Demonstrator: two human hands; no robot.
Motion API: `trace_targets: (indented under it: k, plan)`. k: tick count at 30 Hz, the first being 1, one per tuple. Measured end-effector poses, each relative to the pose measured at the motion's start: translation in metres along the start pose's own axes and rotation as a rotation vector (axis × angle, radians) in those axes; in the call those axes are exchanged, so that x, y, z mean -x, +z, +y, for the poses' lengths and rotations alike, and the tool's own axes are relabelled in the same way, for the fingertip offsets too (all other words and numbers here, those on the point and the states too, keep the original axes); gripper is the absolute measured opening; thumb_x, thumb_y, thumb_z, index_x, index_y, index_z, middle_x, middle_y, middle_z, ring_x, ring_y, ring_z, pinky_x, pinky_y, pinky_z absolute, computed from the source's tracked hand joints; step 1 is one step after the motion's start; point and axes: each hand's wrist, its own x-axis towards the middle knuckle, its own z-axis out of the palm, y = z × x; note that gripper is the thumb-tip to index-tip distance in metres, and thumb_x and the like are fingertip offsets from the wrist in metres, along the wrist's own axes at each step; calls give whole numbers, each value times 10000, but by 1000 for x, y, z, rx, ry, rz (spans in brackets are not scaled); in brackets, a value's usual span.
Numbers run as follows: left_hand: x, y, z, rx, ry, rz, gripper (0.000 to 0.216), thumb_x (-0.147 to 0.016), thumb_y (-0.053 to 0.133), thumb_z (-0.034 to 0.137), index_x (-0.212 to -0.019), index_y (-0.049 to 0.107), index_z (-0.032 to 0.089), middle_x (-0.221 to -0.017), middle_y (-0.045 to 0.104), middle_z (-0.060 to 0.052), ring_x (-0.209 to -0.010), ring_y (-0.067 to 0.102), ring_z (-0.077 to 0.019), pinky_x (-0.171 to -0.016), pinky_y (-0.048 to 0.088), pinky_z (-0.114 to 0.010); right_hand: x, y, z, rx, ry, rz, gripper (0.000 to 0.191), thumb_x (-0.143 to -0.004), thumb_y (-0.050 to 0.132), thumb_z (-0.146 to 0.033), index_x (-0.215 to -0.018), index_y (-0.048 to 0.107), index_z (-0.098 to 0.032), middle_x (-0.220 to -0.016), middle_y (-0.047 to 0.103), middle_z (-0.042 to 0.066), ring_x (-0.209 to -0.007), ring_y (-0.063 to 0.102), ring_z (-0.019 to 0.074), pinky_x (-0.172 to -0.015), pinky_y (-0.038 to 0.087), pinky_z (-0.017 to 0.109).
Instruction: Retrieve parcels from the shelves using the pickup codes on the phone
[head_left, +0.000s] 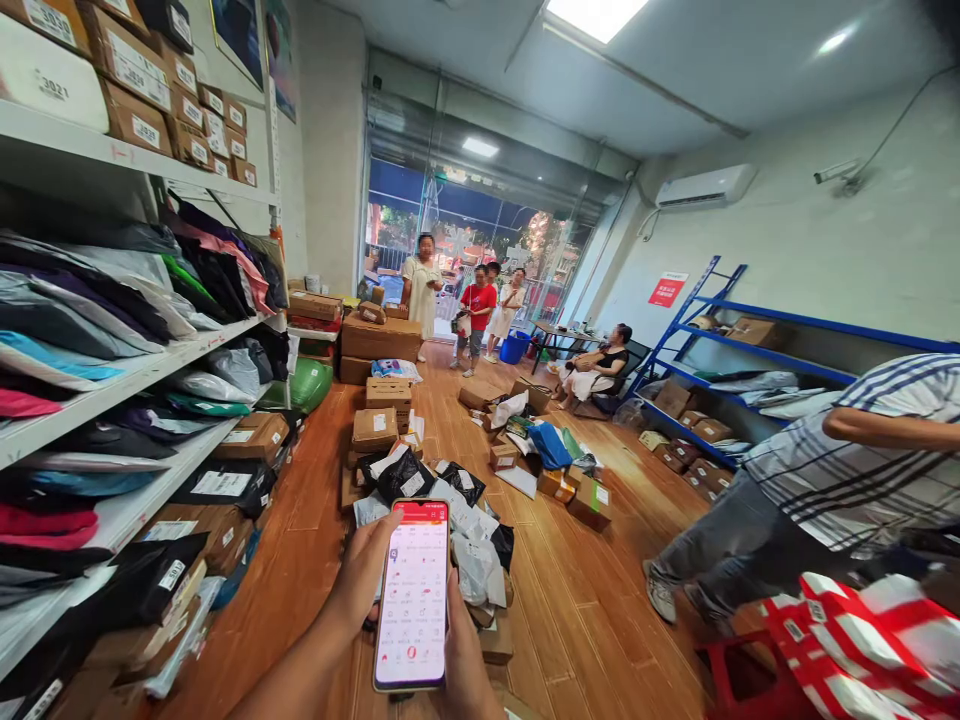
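Parcels litter the floor (pixel 600 600); both hands, left (pixel 360 575) and right (pixel 465 650), grip an upright phone (pixel 412 595), screen facing the person.

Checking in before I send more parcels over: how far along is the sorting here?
Done: white shelves on the left hold many bagged parcels. In hand: both hands, left hand and right hand, hold a red-topped smartphone showing an app screen. Left: a pile of cardboard boxes and plastic mailers lies on the wooden floor.

The floor (pixel 592 600) is brown wood. White walls (pixel 825 240) stand around. Blue shelves (pixel 757 340) line one side. A big glass door (pixel 465 250) lets daylight in. Ceiling lights (pixel 596 15) shine.
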Motion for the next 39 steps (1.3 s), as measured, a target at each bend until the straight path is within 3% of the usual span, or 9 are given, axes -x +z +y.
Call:
trace_targets:
  k: [5, 9, 12, 14, 17, 20, 29, 34, 39]
  plan:
    - [-6, -5, -9, 28, 23, -91, 571, -545, 589, 707, -634, 575, 143, -439, 512, 22, -391, 429, -94, -373, 266, -194, 2, -1, 0, 25, -55, 49, 717, -670, 598, -658, -1205, 449, -203, -975, 702, 79, -834, 660, 235, -749, 494, 381]
    - [9, -21, -21, 189, -161, -318, 552, -639, 575, 650, -910, 612, 170, -567, 564, 26, -513, 495, -97, -427, 330, -168, 0, -1, -4, 43, -88, 26, 607, -719, 528, -669, -1107, 511, -202, -1014, 688, 67, -1010, 605, 251, -878, 454, 401]
    - [26, -33, -28, 322, -317, -523, 622, -740, 559, 481, -1295, 351, 293, -900, 654, -11, -747, 593, -169, -643, 494, -299, -1, -3, -5, 121, -181, 110, 573, -753, 488, -659, -1101, 525, -205, -1109, 650, 50, -1119, 531, 226, -956, 402, 358]
    - [34, -39, -31, 332, -342, -596, 765, -746, 546, 355, -1378, 115, 342, -1141, 600, -47, -904, 596, -233, -698, 517, -401, -2, -5, -4, 237, -264, 147, 556, -782, 453, -646, -1127, 510, -214, -1111, 642, 44, -1090, 538, 215, -927, 416, 343]
    - [37, -45, -33, 284, -307, -600, 911, -677, 566, 194, -1392, 15, 318, -1316, 479, -83, -1051, 545, -275, -749, 527, -446, -1, -6, -4, 415, -379, 120, 523, -833, 414, -593, -1198, 461, -222, -1168, 602, 50, -1104, 517, 203, -942, 392, 328]
    - [35, -46, -32, 229, -280, -589, 944, -658, 586, 142, -1393, 22, 324, -1351, 440, -91, -1061, 539, -270, -742, 542, -422, 1, -7, -8, 479, -350, 35, 523, -839, 487, -507, -1267, 403, -220, -1288, 517, 60, -1202, 441, 210, -1007, 334, 333]
    - [33, -52, -36, 261, -285, -569, 947, -626, 540, 150, -1417, 36, 276, -1295, 488, -116, -964, 563, -261, -660, 564, -412, 7, -16, -12, 438, -264, -257, 901, -658, 737, -345, -1386, 213, -250, -1401, 407, 70, -1272, 380, 234, -1033, 330, 344]
    - [34, -52, -37, 243, -275, -567, 883, -675, 492, 121, -1417, 43, 286, -1262, 508, -115, -801, 587, -197, -612, 569, -390, 9, -15, -7, 437, -280, -264, 857, -697, 709, -303, -1375, 187, -260, -1403, 398, 85, -1264, 392, 232, -1039, 329, 370]
    - [36, -44, -34, 206, -261, -516, 779, -773, 513, 209, -1414, 77, 281, -1226, 528, -129, -853, 600, -228, -545, 571, -343, 9, -20, -5, 422, -251, -230, 908, -665, 729, -343, -1379, 176, -245, -1419, 364, 101, -1265, 380, 265, -1047, 307, 412]
